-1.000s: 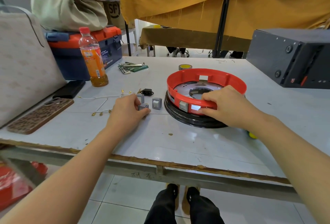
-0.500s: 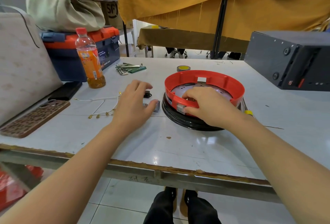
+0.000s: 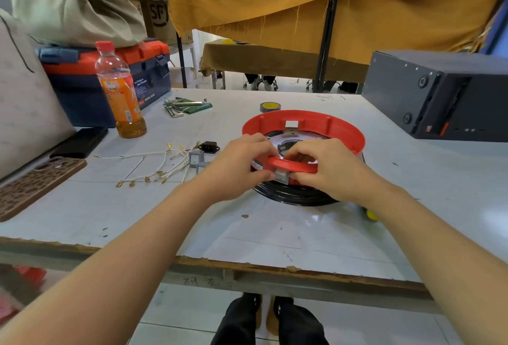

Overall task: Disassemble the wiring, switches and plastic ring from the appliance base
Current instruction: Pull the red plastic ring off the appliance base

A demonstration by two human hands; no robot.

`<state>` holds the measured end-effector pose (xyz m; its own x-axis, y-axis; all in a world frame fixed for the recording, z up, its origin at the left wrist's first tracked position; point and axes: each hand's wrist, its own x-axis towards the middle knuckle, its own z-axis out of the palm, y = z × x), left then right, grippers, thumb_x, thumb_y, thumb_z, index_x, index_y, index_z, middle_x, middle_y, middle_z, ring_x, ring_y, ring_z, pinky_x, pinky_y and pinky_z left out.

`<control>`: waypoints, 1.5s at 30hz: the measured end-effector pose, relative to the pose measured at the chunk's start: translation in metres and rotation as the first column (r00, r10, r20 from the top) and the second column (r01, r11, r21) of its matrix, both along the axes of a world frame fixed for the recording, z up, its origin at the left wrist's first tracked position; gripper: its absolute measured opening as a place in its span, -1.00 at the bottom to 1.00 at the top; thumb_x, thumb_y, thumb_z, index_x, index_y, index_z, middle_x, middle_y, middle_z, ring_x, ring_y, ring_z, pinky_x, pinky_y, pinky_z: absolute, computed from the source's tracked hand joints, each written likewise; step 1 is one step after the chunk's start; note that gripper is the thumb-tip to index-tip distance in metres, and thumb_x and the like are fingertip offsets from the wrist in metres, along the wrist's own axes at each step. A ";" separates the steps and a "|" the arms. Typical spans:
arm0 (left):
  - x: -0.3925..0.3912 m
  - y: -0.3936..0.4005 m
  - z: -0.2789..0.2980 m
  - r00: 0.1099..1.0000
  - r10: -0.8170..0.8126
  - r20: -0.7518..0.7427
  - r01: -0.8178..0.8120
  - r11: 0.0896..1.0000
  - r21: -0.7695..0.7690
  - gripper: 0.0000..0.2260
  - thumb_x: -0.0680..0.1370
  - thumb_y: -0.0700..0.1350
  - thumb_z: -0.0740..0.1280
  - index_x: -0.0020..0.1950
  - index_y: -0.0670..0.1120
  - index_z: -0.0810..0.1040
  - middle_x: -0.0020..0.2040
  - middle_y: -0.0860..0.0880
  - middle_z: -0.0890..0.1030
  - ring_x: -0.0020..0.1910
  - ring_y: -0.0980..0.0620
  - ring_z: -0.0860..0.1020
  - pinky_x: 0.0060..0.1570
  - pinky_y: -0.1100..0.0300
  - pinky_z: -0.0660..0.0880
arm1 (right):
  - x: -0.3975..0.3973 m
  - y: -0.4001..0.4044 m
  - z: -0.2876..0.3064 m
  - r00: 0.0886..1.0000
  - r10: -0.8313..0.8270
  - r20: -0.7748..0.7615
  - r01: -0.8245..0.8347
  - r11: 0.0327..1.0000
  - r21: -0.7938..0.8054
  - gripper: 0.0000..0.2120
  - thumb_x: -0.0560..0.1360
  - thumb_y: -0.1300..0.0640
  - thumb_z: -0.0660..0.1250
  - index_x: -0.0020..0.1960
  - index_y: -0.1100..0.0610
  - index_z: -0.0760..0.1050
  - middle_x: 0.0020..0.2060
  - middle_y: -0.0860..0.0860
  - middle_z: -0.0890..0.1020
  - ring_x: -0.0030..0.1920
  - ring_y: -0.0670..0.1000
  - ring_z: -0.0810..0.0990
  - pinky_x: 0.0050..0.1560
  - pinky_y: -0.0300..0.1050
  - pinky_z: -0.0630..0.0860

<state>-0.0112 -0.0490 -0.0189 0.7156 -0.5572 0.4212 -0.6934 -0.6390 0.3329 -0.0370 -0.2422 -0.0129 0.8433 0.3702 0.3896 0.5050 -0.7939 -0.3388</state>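
Ring: one red plastic ring [image 3: 341, 127] sits on the black appliance base [image 3: 297, 196] mid-counter [image 3: 275, 234] — likely light, stiff, a little springy; best held at the near rim beside the switch.
Switch in ring: one grey switch [image 3: 281, 176] sits in the near wall, probably a snap-fit that wants squeezing, not prying.
Left hand [image 3: 238, 168]: fingers curled on the ring's near rim, thumb against the switch.
Right hand [image 3: 327, 168]: fingers hooked over the rim, pinching at the switch.
Freed parts: a bundle of white wires [image 3: 154, 166]; at least one loose switch [image 3: 195, 158] — others hidden; one black socket [image 3: 209, 147].
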 end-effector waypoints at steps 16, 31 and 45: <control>0.013 -0.002 0.012 0.998 -0.016 -0.067 0.033 0.963 0.268 -0.80 0.55 -0.06 0.32 0.17 0.03 0.54 0.04 0.05 0.53 0.04 0.04 0.34 0.12 0.13 0.20 | 0.009 -0.004 0.002 0.995 -0.075 -0.072 0.052 0.957 -0.284 -0.82 0.49 -0.01 0.24 0.02 0.03 0.51 -0.13 -0.04 0.61 -0.12 0.01 0.51 -0.21 -0.07 0.41; 0.020 0.002 0.007 0.994 -0.088 -0.067 0.104 0.946 0.307 -0.85 0.58 -0.03 0.24 0.14 0.04 0.50 -0.03 0.10 0.48 -0.01 0.12 0.30 0.01 0.24 0.07 | 0.011 -0.006 -0.005 0.999 0.007 0.037 0.004 0.954 -0.300 -0.84 0.52 0.05 0.21 -0.14 0.11 0.49 -0.29 -0.06 0.50 -0.24 -0.02 0.43 -0.37 -0.21 0.24; 0.012 -0.010 -0.001 0.996 -0.066 -0.058 0.073 0.990 0.124 -0.77 0.43 0.12 0.42 -0.05 0.05 0.49 -0.13 0.04 0.53 -0.10 0.08 0.33 -0.14 0.23 0.07 | 0.008 -0.007 -0.011 0.991 0.045 0.123 -0.010 0.963 -0.268 -0.84 0.50 0.14 0.24 -0.25 0.03 0.34 -0.35 -0.09 0.42 -0.29 0.01 0.37 -0.32 -0.12 0.13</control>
<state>0.0010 -0.0593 -0.0202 0.6926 -0.6528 0.3069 -0.7213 -0.6288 0.2903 -0.0290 -0.2488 -0.0240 0.7815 0.4974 0.3765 0.5530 -0.8317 -0.0490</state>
